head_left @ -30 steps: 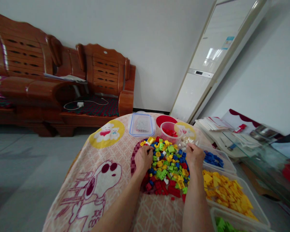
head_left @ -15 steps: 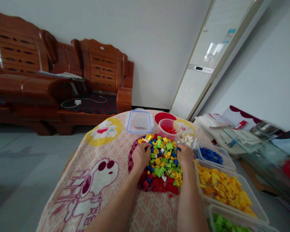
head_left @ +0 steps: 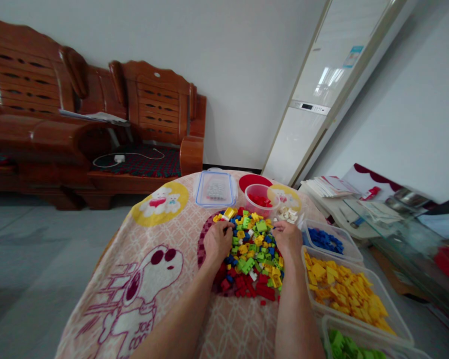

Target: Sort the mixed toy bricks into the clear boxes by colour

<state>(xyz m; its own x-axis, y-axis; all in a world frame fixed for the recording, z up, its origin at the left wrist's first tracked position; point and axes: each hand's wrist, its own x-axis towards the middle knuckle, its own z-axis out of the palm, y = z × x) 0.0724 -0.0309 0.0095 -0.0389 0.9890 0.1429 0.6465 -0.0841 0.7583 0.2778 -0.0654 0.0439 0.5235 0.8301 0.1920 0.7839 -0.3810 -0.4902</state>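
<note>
A mixed pile of toy building bricks (head_left: 252, 252) in green, yellow, blue, red and white lies on the table in front of me. At its left edge my left hand (head_left: 217, 242) is closed, thumb and forefinger drawn together over the bricks; what they hold, if anything, I cannot make out. My right hand (head_left: 289, 239) is over the right side of the pile, pinching a small blue brick (head_left: 274, 229) at its fingertips. Just beyond that hand lie loose white bricks (head_left: 287, 215). Behind the pile stands a clear round tub (head_left: 261, 193) of red bricks.
To the right stand clear boxes of blue bricks (head_left: 325, 240), yellow bricks (head_left: 344, 286) and green bricks (head_left: 349, 345). A blue-rimmed lidded box (head_left: 216, 189) and a red round lid (head_left: 255, 182) are at the back of the cloth-covered table (head_left: 194, 299). A glass-topped stand (head_left: 389, 239) is beyond the boxes.
My right hand has shifted slightly up and turned, with its fingertips lifted a little and a blue brick between them. My left hand has barely moved.
</note>
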